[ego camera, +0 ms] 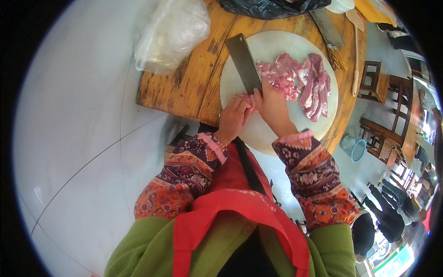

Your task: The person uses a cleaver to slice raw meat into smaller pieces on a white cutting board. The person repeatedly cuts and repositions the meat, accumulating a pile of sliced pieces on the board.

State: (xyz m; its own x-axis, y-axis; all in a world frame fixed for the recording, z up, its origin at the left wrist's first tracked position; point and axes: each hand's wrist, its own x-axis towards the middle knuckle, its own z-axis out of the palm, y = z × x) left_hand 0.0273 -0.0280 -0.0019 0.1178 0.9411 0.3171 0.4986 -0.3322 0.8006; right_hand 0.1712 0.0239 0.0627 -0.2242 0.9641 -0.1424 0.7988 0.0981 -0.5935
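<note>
My right hand (273,107) grips a cleaver (244,62) whose broad dark blade points toward the far left. Close beside it, my left hand (233,116) presses with bent fingers on a small piece of raw meat (253,104) near the cleaver's lower end. All this is on a round white cutting board (277,138). Cut raw meat (278,74) lies in a heap beyond my right hand. To its right are long strips of raw meat (315,88) with pale fat. The cleaver's handle is mostly hidden inside my right hand.
The board rests on a worn wooden table (180,93). Around it are a clear plastic bag (176,38), a black plastic bag (273,8), a second cleaver (325,26) and a long-handled fly swatter (356,52). A blue basket (353,148) and wooden stools (375,83) stand rightward; several people are farther off.
</note>
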